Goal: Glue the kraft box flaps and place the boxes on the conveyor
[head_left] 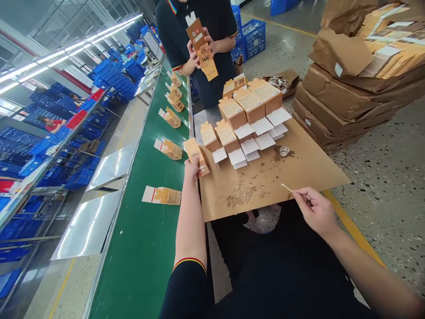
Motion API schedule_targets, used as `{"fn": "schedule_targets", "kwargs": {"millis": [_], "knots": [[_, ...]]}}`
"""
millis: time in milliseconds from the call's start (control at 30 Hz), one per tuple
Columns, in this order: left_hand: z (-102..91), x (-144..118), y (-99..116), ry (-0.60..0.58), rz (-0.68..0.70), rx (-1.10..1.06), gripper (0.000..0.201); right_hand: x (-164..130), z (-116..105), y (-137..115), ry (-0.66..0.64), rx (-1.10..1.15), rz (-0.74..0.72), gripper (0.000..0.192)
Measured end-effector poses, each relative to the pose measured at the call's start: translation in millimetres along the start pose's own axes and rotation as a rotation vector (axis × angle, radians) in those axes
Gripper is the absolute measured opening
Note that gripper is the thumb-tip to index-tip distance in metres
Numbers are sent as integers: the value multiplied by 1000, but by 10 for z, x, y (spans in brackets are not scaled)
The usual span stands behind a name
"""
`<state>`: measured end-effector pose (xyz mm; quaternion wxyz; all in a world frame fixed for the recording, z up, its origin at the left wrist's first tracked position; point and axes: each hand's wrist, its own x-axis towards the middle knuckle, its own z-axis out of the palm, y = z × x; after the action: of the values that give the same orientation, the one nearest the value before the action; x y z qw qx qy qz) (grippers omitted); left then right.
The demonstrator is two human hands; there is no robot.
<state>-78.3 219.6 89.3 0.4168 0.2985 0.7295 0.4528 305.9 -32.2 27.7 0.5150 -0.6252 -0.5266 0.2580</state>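
Observation:
My left hand [191,169] grips a flat orange-and-brown carton [195,150] at the left edge of the cardboard sheet [312,173], beside the green conveyor belt. Pinched between the fingers of my right hand [315,208] is a cotton swab [287,188], its white tip pointing left over the near right part of the sheet. A small clear cup [284,151] stands on a damp patch toward the right. Dark wet marks [242,195] spot the cardboard between my hands. Behind them, several opened-out cartons [229,133] stand in stacked rows with white flaps hanging toward me.
Several cartons [171,149] lie spaced along the green belt [133,248] on my left. Across the table a co-worker [199,48] holds another carton [203,48] in both hands. Brown paper bundles [341,106] are piled at the right. Blue crates [255,37] stand behind.

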Motion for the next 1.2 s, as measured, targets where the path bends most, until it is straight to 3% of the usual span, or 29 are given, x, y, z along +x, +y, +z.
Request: {"fn": "schedule_targets", "kwargs": {"millis": [167, 300, 367, 467, 600, 667, 767, 833, 900, 967, 1033, 1133, 1200], "knots": [[-688, -578, -414, -42, 57, -28, 47, 207, -211, 85, 42, -85, 5, 51], [-955, -1159, -835, -88, 123, 375, 62, 707, -376, 43, -3, -250, 18, 47], [-964, -1346, -930, -101, 184, 558, 69, 1037, -404, 8, -56, -356, 6, 33], [-910, -1449, -914, -113, 223, 623, 83, 1503, -340, -18, -190, -493, -38, 17], [-839, -1427, -824, 86, 404, 760, 99, 1877, -147, 0, -331, -630, -72, 28], [-791, -1458, -836, 186, 502, 894, 98, 1952, -79, 18, -344, -652, -84, 35], [-736, -1583, -901, 129, 603, 963, 91, 1981, -68, 29, -351, -668, -95, 40], [-763, -1651, -914, 65, 674, 857, 76, 1965, -118, 25, -354, -674, -100, 37], [-847, -1636, -872, 134, 710, 685, 58, 1923, -192, 15, -333, -656, -93, 30], [-937, -1529, -796, 246, 653, 533, 50, 1856, -263, 4, -284, -593, -88, 23], [-967, -1379, -736, 219, 493, 424, 46, 1768, -313, -11, -237, -502, -91, 17], [-848, -1241, -747, -55, 249, 347, 38, 1612, -346, -48, -203, -404, -88, 17], [-721, -1268, -817, -227, 191, 391, 35, 1504, -355, -77, -178, -378, -72, 20]]}}
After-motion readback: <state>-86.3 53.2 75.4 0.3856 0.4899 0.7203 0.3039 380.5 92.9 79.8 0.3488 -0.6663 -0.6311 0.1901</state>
